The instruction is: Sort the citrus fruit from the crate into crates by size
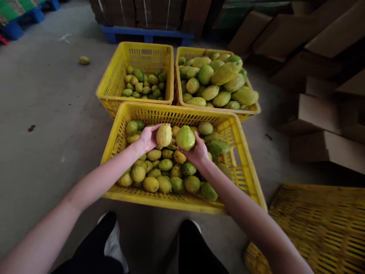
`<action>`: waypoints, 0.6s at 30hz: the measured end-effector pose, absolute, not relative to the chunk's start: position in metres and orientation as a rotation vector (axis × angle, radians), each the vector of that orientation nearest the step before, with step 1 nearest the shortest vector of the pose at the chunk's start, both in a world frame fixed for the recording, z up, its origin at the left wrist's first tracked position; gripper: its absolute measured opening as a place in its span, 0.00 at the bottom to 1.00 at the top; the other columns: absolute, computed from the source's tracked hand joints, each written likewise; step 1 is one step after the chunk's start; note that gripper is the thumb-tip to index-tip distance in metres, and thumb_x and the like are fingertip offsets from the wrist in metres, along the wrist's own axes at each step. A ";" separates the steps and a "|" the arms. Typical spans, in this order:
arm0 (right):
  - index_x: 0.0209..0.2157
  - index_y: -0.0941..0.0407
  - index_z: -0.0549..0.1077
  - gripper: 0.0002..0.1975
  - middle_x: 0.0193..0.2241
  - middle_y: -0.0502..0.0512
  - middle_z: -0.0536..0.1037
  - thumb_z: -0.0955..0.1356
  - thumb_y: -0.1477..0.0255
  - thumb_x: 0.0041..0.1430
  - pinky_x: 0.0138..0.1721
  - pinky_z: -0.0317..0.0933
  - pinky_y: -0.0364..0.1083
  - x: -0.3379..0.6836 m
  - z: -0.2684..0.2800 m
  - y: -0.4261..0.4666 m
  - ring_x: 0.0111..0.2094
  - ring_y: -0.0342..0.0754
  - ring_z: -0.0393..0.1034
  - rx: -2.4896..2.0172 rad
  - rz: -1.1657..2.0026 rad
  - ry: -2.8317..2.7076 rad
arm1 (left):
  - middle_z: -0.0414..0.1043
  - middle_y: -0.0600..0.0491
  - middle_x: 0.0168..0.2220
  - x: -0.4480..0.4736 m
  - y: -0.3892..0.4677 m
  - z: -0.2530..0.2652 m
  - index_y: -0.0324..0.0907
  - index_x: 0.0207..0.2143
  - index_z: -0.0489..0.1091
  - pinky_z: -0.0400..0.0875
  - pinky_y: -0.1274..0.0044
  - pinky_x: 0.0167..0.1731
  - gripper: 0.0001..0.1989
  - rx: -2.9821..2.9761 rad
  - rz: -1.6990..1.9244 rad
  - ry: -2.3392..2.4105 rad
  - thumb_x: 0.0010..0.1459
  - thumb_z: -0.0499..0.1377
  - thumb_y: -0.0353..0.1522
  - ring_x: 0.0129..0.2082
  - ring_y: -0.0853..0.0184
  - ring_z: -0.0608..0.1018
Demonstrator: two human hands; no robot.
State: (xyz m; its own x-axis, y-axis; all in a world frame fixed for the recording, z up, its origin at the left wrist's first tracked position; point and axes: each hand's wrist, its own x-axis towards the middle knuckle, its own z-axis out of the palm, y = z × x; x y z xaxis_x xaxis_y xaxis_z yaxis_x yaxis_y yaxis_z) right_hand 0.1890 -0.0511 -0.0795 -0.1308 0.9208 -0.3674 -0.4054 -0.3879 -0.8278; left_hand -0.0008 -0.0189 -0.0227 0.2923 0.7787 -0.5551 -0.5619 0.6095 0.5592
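Note:
My left hand [149, 138] is closed around a pale yellow, lightly ridged citrus fruit [164, 135]. Beside it, my right hand [197, 150] grips a larger, shiny green citrus fruit [185, 138] from its right side and below. The two fruits are held a small gap apart above the front yellow crate [182, 207]. Under my hands, that crate holds many loose green and yellow fruits [165, 164] of mixed sizes. My forearms hide parts of the crate's front and right side.
Behind stand two more yellow crates: the left one [110, 78] with small fruits, the right one [252, 112] heaped with large ones. A yellow slatted crate [319, 224] lies at lower right. Cardboard boxes [319, 114] crowd the right. One fruit [84, 60] lies on the floor.

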 end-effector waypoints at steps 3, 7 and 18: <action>0.42 0.51 0.74 0.30 0.36 0.58 0.83 0.64 0.39 0.55 0.35 0.76 0.60 0.189 -0.076 -0.052 0.42 0.63 0.80 -1.137 1.668 -0.663 | 0.77 0.50 0.27 -0.003 -0.022 -0.018 0.34 0.41 0.75 0.76 0.74 0.30 0.17 0.277 0.820 0.863 0.68 0.50 0.36 0.23 0.67 0.78; 0.39 0.50 0.74 0.25 0.32 0.54 0.82 0.67 0.43 0.55 0.25 0.73 0.53 0.189 -0.073 -0.054 0.33 0.57 0.79 -1.154 1.664 -0.646 | 0.76 0.47 0.26 -0.005 -0.024 -0.024 0.35 0.41 0.75 0.74 0.73 0.25 0.27 0.209 0.687 0.854 0.68 0.47 0.46 0.20 0.66 0.76; 0.37 0.50 0.73 0.18 0.30 0.54 0.81 0.67 0.50 0.55 0.32 0.72 0.53 0.187 -0.080 -0.053 0.37 0.58 0.77 -1.162 1.669 -0.378 | 0.75 0.48 0.26 0.023 -0.049 -0.051 0.40 0.44 0.74 0.75 0.71 0.26 0.23 -0.010 0.465 1.083 0.66 0.50 0.48 0.27 0.60 0.79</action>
